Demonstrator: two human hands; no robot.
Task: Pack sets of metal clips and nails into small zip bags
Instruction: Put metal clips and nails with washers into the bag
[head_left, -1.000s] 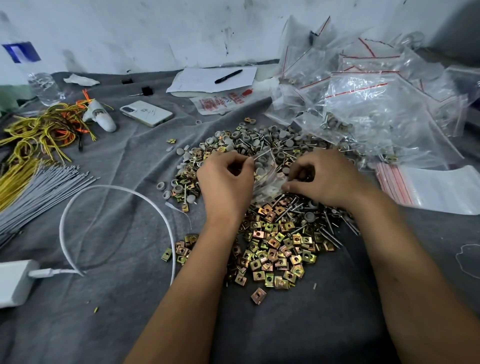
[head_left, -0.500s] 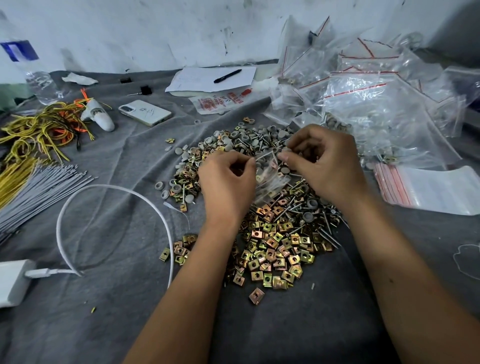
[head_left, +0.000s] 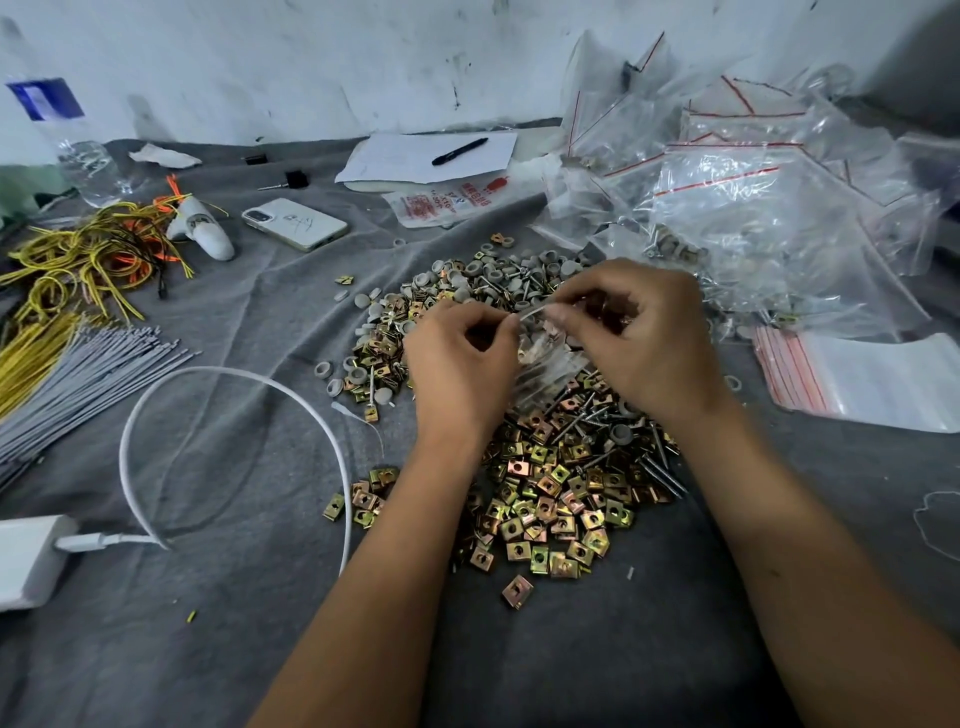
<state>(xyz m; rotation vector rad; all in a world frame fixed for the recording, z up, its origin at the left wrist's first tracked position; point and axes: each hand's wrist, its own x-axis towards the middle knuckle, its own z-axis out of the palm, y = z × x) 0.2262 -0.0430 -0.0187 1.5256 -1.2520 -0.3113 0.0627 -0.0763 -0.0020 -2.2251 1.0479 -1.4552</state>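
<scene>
A small clear zip bag (head_left: 545, 364) hangs between my hands over the middle of the pile. My left hand (head_left: 460, 358) pinches its top edge on the left. My right hand (head_left: 644, 338) has its fingers curled at the bag's mouth; what they hold is hidden. Below lies a heap of gold-coloured metal clips (head_left: 550, 509), with long screws or nails (head_left: 654, 467) at its right side. Grey round caps (head_left: 488, 275) lie at the far end of the pile.
Filled and empty zip bags (head_left: 753, 208) are heaped at the back right; a flat stack of empty bags (head_left: 857, 379) lies right. At left: grey ties (head_left: 88, 379), yellow wires (head_left: 78, 260), white cable (head_left: 234, 379), charger (head_left: 26, 561), phone (head_left: 293, 223), bottle (head_left: 67, 140). Notepad with pen (head_left: 431, 156) at the back.
My right hand rose from the pile up to the bag's mouth and closed in on my left hand. My left hand has kept its hold on the bag.
</scene>
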